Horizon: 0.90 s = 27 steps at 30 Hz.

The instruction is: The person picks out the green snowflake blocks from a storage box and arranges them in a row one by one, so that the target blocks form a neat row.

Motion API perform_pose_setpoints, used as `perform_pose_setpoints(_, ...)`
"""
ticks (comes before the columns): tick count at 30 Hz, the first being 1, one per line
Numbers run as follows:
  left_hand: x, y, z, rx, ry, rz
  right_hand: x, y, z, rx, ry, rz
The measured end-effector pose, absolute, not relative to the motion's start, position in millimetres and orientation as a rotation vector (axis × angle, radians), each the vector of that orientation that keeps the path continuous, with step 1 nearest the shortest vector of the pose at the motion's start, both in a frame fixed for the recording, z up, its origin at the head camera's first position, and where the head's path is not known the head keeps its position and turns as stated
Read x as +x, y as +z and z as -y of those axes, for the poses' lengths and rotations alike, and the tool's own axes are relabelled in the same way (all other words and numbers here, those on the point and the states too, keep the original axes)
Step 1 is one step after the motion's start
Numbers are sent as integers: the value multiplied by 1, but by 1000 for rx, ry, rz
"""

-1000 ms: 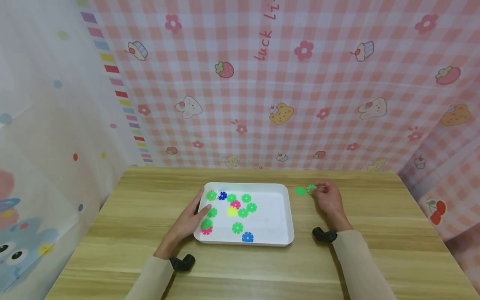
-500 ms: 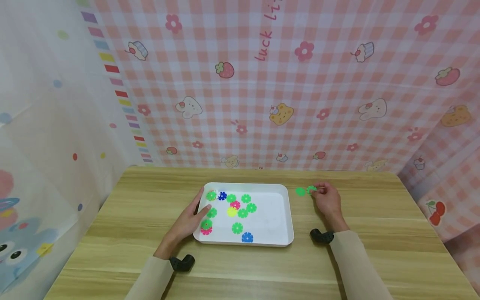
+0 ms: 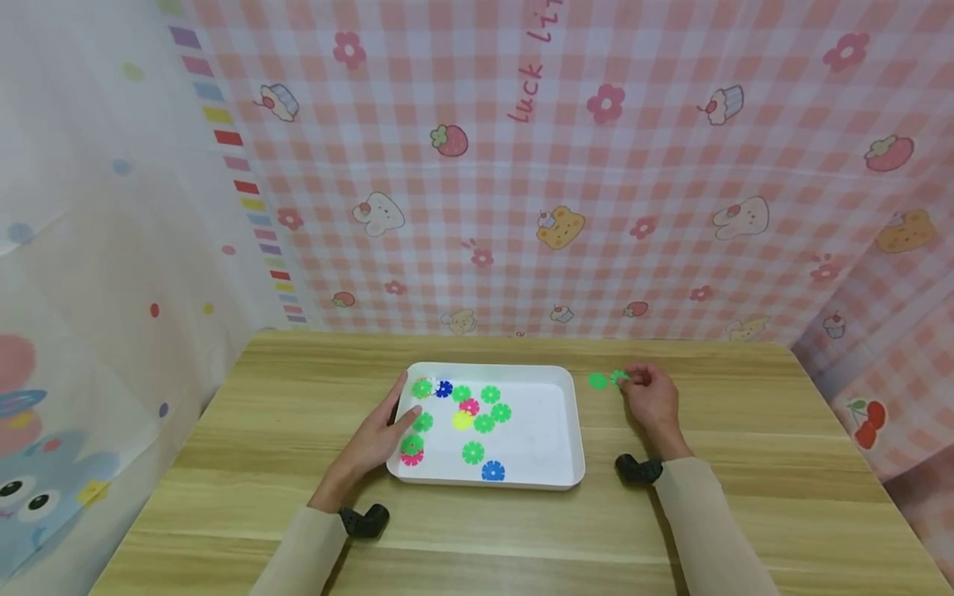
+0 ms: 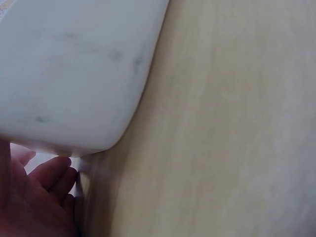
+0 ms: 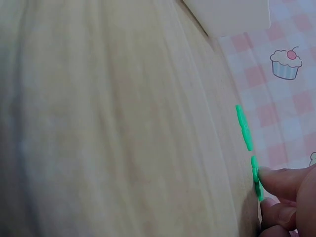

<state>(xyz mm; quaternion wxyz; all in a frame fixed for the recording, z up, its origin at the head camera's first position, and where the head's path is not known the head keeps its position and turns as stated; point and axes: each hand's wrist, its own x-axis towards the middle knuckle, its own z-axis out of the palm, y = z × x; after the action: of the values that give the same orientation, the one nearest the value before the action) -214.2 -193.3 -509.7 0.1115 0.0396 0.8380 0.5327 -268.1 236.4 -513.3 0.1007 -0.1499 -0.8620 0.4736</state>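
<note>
A white rectangular tray [image 3: 537, 439] lies on the wooden table, with several notched plastic discs inside. My left hand [image 3: 376, 434] grips its left side, the thumb over the rim and the other fingers along the outer wall. To the right of the tray, my right hand [image 3: 656, 406] pinches the edge of a green notched disc [image 3: 617, 377] close over the tabletop. A second green disc [image 3: 598, 381] lies just left of it. In the right wrist view, the thumb and a finger meet the near green disc [image 5: 255, 168], seen edge-on.
Inside the tray, green discs gather mostly left and centre, with a yellow disc [image 3: 463, 420], a light blue disc [image 3: 493, 471] and a dark blue disc [image 3: 444, 389] among them. Behind the wooden table [image 3: 715, 513] hangs a pink checked cloth [image 3: 507, 190].
My right wrist has shifted slightly left and the fingers have turned a little on the green disc. The left hand and tray stay as they were.
</note>
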Motion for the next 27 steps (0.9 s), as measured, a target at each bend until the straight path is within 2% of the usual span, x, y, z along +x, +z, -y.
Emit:
perform_pose_setpoints(21,-214,-508,193,129,1545,-2483,-266,-513,-238,-439,1433,2484)
perform_pose_setpoints(27,-212,-505,192,136,1547,-2494,-260,-504,-227,-395,1591,2409)
